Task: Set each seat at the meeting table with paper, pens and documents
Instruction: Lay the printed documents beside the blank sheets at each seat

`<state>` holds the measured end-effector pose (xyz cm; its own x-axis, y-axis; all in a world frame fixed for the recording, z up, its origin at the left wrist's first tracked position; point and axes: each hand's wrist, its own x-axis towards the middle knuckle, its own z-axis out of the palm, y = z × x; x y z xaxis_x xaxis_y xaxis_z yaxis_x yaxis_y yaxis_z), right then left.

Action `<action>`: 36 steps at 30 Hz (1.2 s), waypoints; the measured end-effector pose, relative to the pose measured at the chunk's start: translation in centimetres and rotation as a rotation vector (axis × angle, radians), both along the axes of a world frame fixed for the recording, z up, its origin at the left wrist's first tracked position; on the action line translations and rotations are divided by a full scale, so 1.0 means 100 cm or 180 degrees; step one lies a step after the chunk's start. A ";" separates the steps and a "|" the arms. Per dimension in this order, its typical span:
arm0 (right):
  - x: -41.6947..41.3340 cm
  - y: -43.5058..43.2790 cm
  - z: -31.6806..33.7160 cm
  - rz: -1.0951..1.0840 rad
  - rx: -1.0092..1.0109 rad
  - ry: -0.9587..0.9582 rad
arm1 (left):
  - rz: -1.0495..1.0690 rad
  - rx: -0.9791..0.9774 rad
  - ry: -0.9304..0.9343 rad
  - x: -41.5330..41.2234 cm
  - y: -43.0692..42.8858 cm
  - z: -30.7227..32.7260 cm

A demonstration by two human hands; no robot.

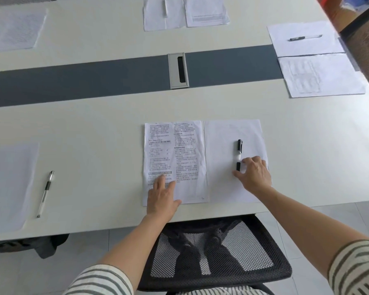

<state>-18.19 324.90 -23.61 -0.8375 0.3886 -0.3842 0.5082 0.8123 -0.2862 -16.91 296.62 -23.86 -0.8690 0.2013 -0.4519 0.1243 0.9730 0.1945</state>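
Observation:
A printed document (pixel 176 150) lies on the white table (pixel 94 128) straight ahead, edge to edge with a blank sheet (pixel 228 133) on its right. My left hand (pixel 163 196) rests flat on the document's lower part, fingers straight. A black and clear pen (pixel 239 153) lies upright on the blank sheet. My right hand (pixel 254 173) pinches the pen's lower end between thumb and fingertips.
A blank sheet (pixel 6 184) with a pen (pixel 45 192) lies at the left seat. Paper sets lie at the right end (pixel 307 39), with a pen (pixel 305 37), and across the table (pixel 185 11). A cable hatch (pixel 178 70) sits in the grey strip. A mesh chair (pixel 213 252) stands below.

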 end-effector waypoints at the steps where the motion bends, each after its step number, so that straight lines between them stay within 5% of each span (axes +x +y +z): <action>1: 0.000 0.001 0.000 0.0030 0.0019 -0.0012 | -0.0006 0.0000 -0.0004 0.000 -0.001 0.000; 18: 0.001 0.005 0.005 0.0000 -0.0001 0.0003 | 0.0055 0.0004 0.0017 0.001 -0.001 0.009; 28: 0.084 -0.041 0.084 -0.0344 -0.1575 0.0470 | 0.1221 0.2034 -0.0531 0.046 -0.045 0.070; 36: 0.165 -0.088 0.121 0.0042 -0.2199 0.0448 | 0.2273 0.2651 -0.0603 0.154 -0.098 0.114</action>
